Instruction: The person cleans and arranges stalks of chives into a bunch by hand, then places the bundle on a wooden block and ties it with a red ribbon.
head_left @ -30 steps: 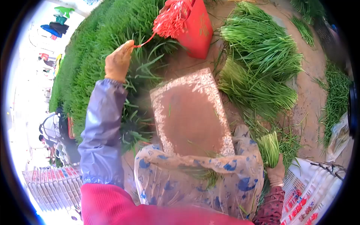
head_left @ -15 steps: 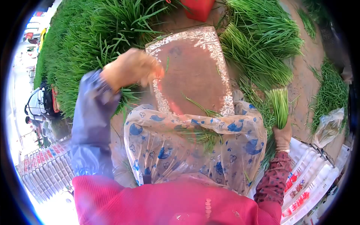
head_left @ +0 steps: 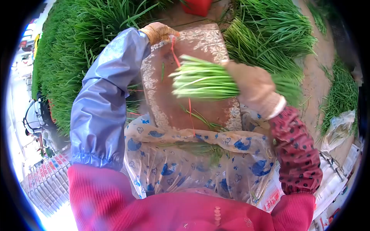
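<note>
My right hand (head_left: pixel 252 84), in a tan glove, is closed around a bunch of garlic chives (head_left: pixel 204 79). Their pale cut ends point left over the brown board (head_left: pixel 165 96) with a white floral border. At the board's far left corner, my gloved left hand (head_left: pixel 157 32) pinches a thin red string (head_left: pixel 174 54). That string hangs down across the board and passes behind the bunch. A few loose green blades (head_left: pixel 202 118) lie near the board's front edge. Over my lap spreads a clear plastic sheet (head_left: pixel 185 169) with blue prints, holding some scraps.
Dense long green leaves (head_left: pixel 92 50) fill the left side. A heap of chives (head_left: pixel 269 34) lies at the back right, beside a red container (head_left: pixel 197 7). Further right are loose cuttings (head_left: pixel 339 96) and a crumpled plastic bag (head_left: pixel 339 129). White crates (head_left: pixel 48 181) stand at lower left.
My right hand has brought the bunch from the right side to above the board, turning it sideways. My left hand has moved up and away to the far corner, drawing out the red string.
</note>
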{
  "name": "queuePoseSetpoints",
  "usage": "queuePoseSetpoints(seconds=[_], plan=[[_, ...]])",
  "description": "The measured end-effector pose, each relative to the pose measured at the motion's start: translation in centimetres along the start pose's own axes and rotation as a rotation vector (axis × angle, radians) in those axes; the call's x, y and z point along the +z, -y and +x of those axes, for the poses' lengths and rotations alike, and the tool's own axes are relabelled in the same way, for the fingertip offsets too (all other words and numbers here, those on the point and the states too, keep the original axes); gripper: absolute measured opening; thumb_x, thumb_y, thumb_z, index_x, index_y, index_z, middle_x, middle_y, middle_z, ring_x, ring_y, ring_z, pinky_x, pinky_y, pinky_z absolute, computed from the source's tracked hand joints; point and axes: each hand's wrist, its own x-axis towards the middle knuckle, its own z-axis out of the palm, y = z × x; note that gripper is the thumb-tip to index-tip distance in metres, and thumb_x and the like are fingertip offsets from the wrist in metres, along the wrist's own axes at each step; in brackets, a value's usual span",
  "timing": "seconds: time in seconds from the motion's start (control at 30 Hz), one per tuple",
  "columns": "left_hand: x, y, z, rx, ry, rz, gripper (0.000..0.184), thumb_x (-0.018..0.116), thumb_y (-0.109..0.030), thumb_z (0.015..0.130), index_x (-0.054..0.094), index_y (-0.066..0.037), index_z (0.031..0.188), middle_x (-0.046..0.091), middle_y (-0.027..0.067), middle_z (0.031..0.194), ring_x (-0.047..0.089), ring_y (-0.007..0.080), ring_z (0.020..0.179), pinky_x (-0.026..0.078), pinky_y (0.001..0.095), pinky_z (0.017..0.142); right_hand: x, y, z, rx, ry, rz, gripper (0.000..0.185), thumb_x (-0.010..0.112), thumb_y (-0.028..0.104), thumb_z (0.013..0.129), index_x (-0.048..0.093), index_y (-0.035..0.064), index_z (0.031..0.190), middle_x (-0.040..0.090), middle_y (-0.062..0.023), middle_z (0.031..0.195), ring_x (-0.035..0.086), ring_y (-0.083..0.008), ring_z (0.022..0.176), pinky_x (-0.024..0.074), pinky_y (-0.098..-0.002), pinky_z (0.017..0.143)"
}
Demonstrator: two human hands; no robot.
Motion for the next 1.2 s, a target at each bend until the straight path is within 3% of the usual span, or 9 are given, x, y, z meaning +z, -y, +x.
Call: queuePoseSetpoints(seconds=[0.17,0.33,0.37,0.47,0.53,0.7,0.9,1.03,1.2], plan=[[-1.6,0.1,-1.2,-0.076,-0.008,-0.201,0.055,0.066,-0.009,0.086,0.051,-0.022,0.138,0.065,0.0119,0.088,0.058,0.0211,0.076,0.050,0.0312,0.076,2.1,5.5,6.7,-0.200,0.006,-0.066,0.027,0.052,0.009,0.087,0.055,0.0104,0.114,0.068,-0.0122,0.086,0.068,-0.0311,0.078,0.0539,-0.0434,0.063],[-4.4,-5.7,-5.6,0.002,-0.166,-0.140,0.062,0.071,-0.032,0.084,0.051,-0.004,0.135,0.066,0.0213,0.110,0.064,0.0318,0.099,0.050,0.0357,0.086,6.3,6.6,10.7,-0.142,0.013,-0.059,0.026,0.052,0.012,0.088,0.059,0.0142,0.113,0.069,-0.0108,0.094,0.069,-0.0271,0.087,0.0530,-0.0404,0.066],[-1.2,-4.3,-5.8,0.210,-0.311,-0.454,0.076,0.076,-0.039,0.077,0.047,-0.005,0.139,0.061,0.0237,0.119,0.061,0.0344,0.108,0.048,0.0374,0.093,7.0,6.5,11.3,-0.111,0.063,-0.083,0.029,0.052,0.012,0.088,0.059,0.0155,0.116,0.069,-0.0094,0.097,0.068,-0.0256,0.091,0.0509,-0.0403,0.068],[1.3,-8.9,-8.5,0.234,-0.140,0.093,0.129,0.082,-0.058,0.055,0.016,-0.002,0.151,0.040,0.0225,0.144,0.042,0.0393,0.131,0.038,0.0452,0.106,8.8,6.5,9.3,-0.079,-0.070,-0.072,0.036,0.053,0.016,0.089,0.057,0.0167,0.124,0.061,-0.0033,0.107,0.058,-0.0223,0.097,0.0394,-0.0403,0.076],[3.4,-14.4,-8.9,-0.173,0.239,0.170,0.136,0.086,-0.052,0.055,0.004,-0.005,0.152,0.018,0.0170,0.156,0.023,0.0404,0.141,0.030,0.0536,0.109,9.6,6.9,9.3,-0.022,-0.090,-0.076,0.036,0.053,0.017,0.089,0.057,0.0174,0.124,0.061,-0.0025,0.107,0.057,-0.0221,0.098,0.0396,-0.0411,0.076],[14.3,-10.2,-8.2,-0.340,-0.174,-0.369,0.133,0.091,-0.025,0.048,0.010,-0.003,0.151,0.031,0.0165,0.148,0.035,0.0348,0.133,0.028,0.0479,0.108,9.7,7.8,9.0,0.052,-0.045,-0.045,0.035,0.059,0.022,0.085,0.059,0.0198,0.120,0.058,-0.0047,0.112,0.054,-0.0242,0.103,0.0396,-0.0423,0.082],[11.5,-12.9,-8.8,-0.182,-0.277,0.146,0.135,0.090,-0.019,0.039,0.015,-0.002,0.150,0.044,0.0156,0.133,0.043,0.0352,0.120,0.035,0.0458,0.099,4.9,0.1,3.2,-0.275,-0.435,0.476,0.052,0.074,0.024,0.073,0.057,0.0060,0.118,0.056,-0.0147,0.121,0.051,-0.0318,0.119,0.0370,-0.0428,0.106],[11.6,-12.5,-8.3,0.045,-0.431,0.099,0.123,0.083,-0.010,0.041,0.022,0.001,0.147,0.053,0.0203,0.120,0.050,0.0411,0.107,0.042,0.0450,0.092,6.6,-9.1,-4.3,0.227,-0.572,0.341,0.050,0.069,0.019,0.079,0.053,0.0086,0.125,0.053,-0.0203,0.130,0.047,-0.0355,0.127,0.0374,-0.0416,0.109],[13.1,-10.5,-8.2,-0.010,-0.425,0.123,0.099,0.076,-0.023,0.058,0.026,-0.001,0.140,0.053,0.0170,0.113,0.050,0.0355,0.101,0.042,0.0424,0.083,15.1,-21.4,-13.2,1.056,-0.169,0.193,0.099,0.078,0.037,0.072,0.022,0.0058,0.148,0.023,-0.0190,0.152,0.021,-0.0362,0.142,0.0233,-0.0395,0.116]])
